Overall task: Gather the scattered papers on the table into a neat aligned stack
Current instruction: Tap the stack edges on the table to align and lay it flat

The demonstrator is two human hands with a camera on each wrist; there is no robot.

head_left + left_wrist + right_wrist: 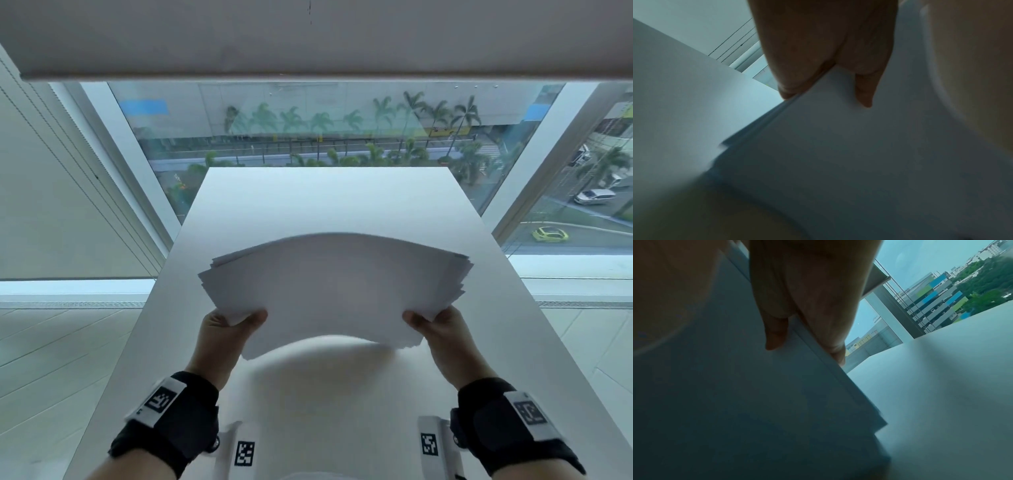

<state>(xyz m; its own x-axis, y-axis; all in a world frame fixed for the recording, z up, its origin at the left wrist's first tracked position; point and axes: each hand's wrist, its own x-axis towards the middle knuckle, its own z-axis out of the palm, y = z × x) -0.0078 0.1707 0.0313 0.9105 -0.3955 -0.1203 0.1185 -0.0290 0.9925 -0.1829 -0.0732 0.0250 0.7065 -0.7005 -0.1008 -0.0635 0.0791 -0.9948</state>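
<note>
Both hands reach forward over the white worktop [342, 198], wrists strapped in black bands with printed markers. The left hand [227, 329] pinches the near left corner of the papers [337, 291], thumb on top and fingers underneath; the right hand [436, 327] pinches the near right corner the same way. In the left wrist view the thumb [864, 91] lies across the top sheet, and the right wrist view shows the same grip mirrored.

There is one bundle of papers — many white sheets, too many and too close to count — held up off the worktop, bowed upward in the middle and casting a shadow beneath. Its side edges are fanned and ragged, the sheets not flush. No separate sheet shows on the worktop.

Beyond the far edge stands a large window [308, 130] with a roller blind [308, 41] drawn partway down; outside are palm trees, a road and cars — one yellow car [549, 234]. Nothing lies between the hands and the papers.
</note>
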